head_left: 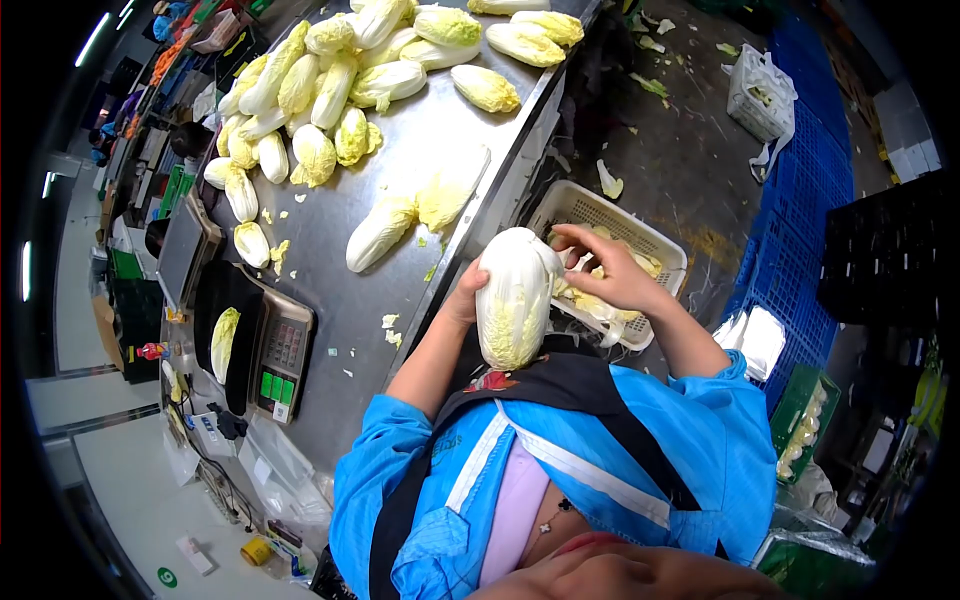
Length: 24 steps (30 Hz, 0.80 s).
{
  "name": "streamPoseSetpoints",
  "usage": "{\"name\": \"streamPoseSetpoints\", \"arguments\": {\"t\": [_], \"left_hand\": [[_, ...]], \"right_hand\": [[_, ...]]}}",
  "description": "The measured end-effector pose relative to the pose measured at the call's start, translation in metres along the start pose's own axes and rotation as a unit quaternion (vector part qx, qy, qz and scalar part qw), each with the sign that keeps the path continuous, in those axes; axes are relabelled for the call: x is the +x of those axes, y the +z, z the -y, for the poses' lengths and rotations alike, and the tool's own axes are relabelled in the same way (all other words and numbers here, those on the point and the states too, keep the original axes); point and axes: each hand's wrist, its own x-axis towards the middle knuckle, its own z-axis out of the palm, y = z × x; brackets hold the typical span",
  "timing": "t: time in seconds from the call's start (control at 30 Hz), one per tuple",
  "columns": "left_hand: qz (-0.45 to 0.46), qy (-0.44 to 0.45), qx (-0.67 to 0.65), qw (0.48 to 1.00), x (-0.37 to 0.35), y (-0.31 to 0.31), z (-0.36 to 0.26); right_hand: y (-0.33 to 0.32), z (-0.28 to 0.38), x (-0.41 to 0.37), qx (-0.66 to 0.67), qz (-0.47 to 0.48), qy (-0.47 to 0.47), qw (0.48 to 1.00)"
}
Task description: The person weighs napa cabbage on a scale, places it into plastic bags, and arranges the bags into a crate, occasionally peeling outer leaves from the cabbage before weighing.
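In front of my chest, my left hand [466,292] grips a pale napa cabbage [514,300] by its side. The white base of the cabbage points up and away from me, and its yellowish leafy end is towards my body. On the other side, my right hand [612,272] has its bent fingers at an outer leaf [549,258] near the base; the exact fingertip contact is partly hidden. Below my right hand stands a cream plastic basket [668,245] with trimmed leaves in it. Two cabbages [382,232] lie on the metal table to the left.
Many napa cabbages [335,90] are heaped on the far part of the metal table [340,225]. A scale with a keypad [283,350] stands at left. Leaf scraps litter the floor [690,130]. Blue plastic pallets [800,190] and a white bag [762,92] are at right.
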Motion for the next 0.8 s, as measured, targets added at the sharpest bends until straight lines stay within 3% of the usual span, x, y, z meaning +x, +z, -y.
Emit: {"name": "streamPoseSetpoints", "arguments": {"t": [0.07,0.23,0.3,0.5,0.53,0.6,0.73,0.8], "left_hand": [[0.017,-0.011,0.025,0.999,0.002,0.0,0.003],[0.028,-0.019,0.051,0.998,0.004,0.001,0.001],[-0.023,-0.022,0.101,0.994,0.004,0.006,-0.002],[-0.02,-0.029,0.12,0.992,0.005,0.002,-0.003],[-0.02,-0.029,0.119,0.992,0.005,-0.001,-0.001],[-0.01,-0.025,0.083,0.996,0.005,-0.008,0.007],[-0.063,0.004,-0.017,0.998,-0.003,-0.019,0.007],[-0.098,0.033,-0.113,0.988,-0.006,-0.029,0.003]], "right_hand": [[0.009,0.007,0.001,-0.108,-0.008,-0.039,0.993],[0.008,-0.004,0.009,-0.131,0.016,-0.076,0.988],[0.011,0.004,0.009,-0.224,0.008,-0.047,0.973],[0.009,-0.002,0.022,-0.3,0.069,0.034,0.951],[0.008,-0.012,0.025,-0.3,0.069,0.034,0.951],[0.006,-0.036,0.028,-0.18,0.059,-0.062,0.98],[0.008,-0.046,0.02,-0.089,0.004,-0.081,0.993],[0.005,-0.046,0.008,-0.04,-0.104,0.027,0.993]]}}
